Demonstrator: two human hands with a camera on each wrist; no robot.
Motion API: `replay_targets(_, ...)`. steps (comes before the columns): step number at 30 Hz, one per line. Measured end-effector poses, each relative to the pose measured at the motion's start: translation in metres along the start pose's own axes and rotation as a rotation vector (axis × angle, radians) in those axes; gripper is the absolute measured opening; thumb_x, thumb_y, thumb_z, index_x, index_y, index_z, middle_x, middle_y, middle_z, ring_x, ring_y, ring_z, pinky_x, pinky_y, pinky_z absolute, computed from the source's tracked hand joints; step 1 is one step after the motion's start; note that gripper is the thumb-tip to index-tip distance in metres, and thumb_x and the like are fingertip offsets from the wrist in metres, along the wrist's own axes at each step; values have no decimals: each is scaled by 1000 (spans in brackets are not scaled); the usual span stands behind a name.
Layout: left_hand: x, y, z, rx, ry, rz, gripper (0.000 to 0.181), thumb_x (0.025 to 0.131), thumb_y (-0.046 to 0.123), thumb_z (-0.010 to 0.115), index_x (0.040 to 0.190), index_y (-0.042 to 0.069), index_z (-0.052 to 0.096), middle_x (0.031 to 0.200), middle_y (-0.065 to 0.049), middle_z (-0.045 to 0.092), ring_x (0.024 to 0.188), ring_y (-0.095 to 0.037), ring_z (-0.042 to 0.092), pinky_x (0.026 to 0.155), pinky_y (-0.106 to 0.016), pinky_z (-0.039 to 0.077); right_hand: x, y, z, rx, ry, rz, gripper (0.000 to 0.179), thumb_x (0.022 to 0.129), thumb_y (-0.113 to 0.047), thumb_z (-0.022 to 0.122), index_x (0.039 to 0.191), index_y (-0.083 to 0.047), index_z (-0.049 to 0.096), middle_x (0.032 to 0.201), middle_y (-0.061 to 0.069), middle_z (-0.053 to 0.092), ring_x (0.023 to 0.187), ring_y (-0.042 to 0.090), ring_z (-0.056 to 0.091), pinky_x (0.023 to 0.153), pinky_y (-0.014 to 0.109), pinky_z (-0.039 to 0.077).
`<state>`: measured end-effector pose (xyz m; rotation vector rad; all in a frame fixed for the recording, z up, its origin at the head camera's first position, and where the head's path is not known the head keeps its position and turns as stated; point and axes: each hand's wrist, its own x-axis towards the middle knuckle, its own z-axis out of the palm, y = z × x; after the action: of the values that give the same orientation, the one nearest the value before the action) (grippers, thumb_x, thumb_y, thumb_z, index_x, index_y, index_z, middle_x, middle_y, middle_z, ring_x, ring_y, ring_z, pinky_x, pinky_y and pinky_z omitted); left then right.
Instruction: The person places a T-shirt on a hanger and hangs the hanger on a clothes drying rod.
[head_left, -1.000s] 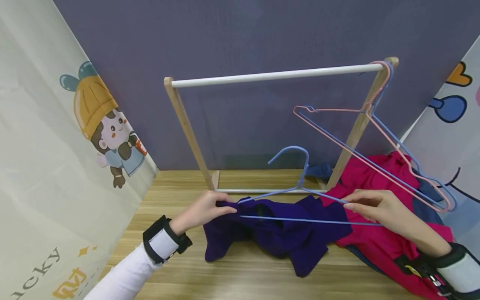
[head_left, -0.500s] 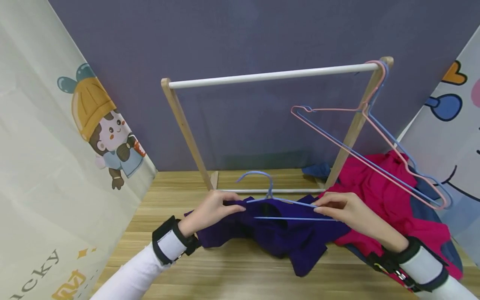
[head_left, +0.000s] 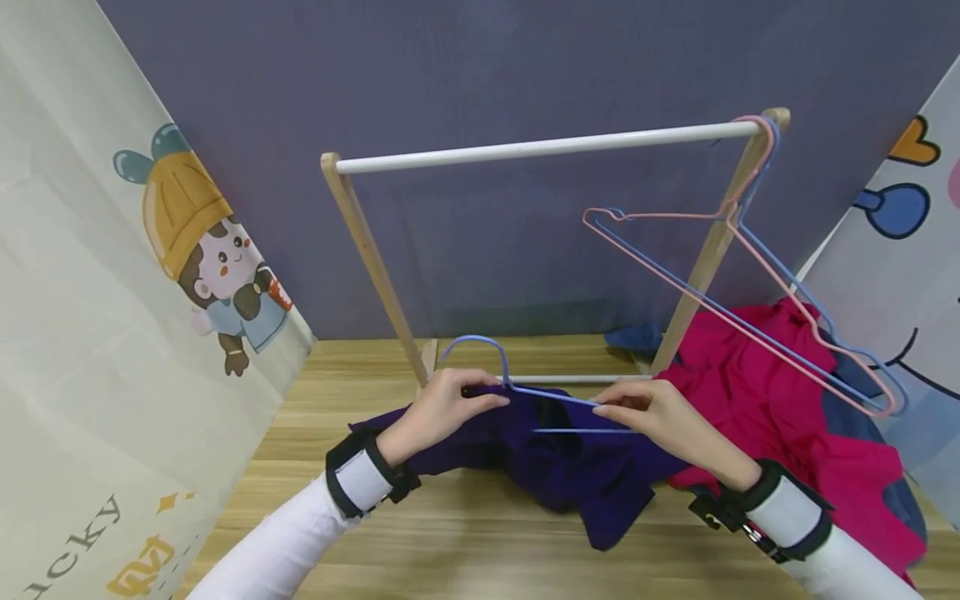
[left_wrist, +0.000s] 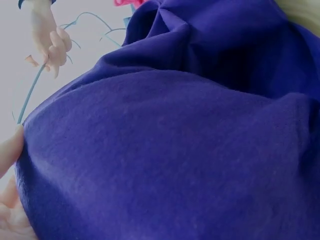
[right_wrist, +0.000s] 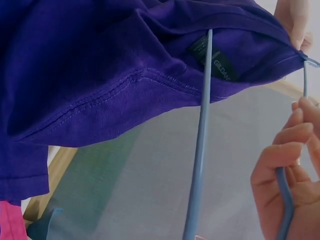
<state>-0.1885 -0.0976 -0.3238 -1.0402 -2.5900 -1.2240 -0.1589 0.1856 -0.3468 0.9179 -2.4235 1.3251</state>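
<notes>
A purple T-shirt lies bunched on the wooden table, its collar raised. At the collar, my left hand pinches the fabric between thumb and fingers. My right hand grips the right arm of a blue clothes hanger. The hanger's left end is hidden inside the shirt's neck opening, and its hook stands up behind my left hand. In the right wrist view, the bottom bar runs into the neck opening beside a dark neck label.
Behind the shirt stands a small rack with a white rail and wooden posts. A pink hanger and another blue hanger hang at its right end. Crimson clothing and dark blue clothing lie heaped on the right.
My right hand has moved left, and the held hanger has slid left into the shirt's neck opening. My left hand has shifted slightly right, still holding the collar; the shirt's left side has spread leftward.
</notes>
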Motion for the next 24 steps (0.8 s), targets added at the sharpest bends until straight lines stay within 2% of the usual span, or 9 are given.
replay_targets(5,5,-2,0,19,12,-16,16,79,21,66,90,9,68,89,0,67,86,-10,59,76,-23,45,4,0,0,-81,55,-41,18,74,2,67,91,-5,67,77,-3,63,66,3,54,58,15,44)
replay_targets(9,6,-4,-1,14,4,-41,20,81,21,64,95,7,67,94,-2,66,91,-12,58,80,-25,44,6,-2,0,-164,164,-129,33,66,8,71,96,-4,65,81,-1,60,70,5,52,64,12,42)
replay_targets(13,7,-5,-3,12,-21,-58,21,83,21,62,99,7,66,98,-3,65,94,-13,58,82,-27,44,5,-10,4,-153,200,-216,36,62,13,71,93,-4,65,81,0,59,71,6,51,65,12,42)
replay_targets(17,8,-7,-7,30,-46,-51,21,84,21,61,99,7,66,98,-2,65,94,-14,57,82,-27,43,0,-14,12,-115,100,-247,29,67,10,69,89,-8,65,77,-4,59,67,4,50,58,14,42)
replay_targets(20,9,-9,-9,42,-68,-54,21,84,22,60,99,7,65,98,-2,65,95,-14,57,83,-28,43,-4,-13,21,-125,-33,-205,19,74,2,67,89,-9,66,78,-6,59,65,1,49,54,16,42)
replay_targets(24,9,-9,-15,41,-111,-64,22,85,22,59,100,7,65,101,-4,64,98,-17,57,83,-30,44,-7,-6,36,-255,-183,-163,13,78,-6,65,91,-9,66,82,-5,59,65,0,50,53,16,42)
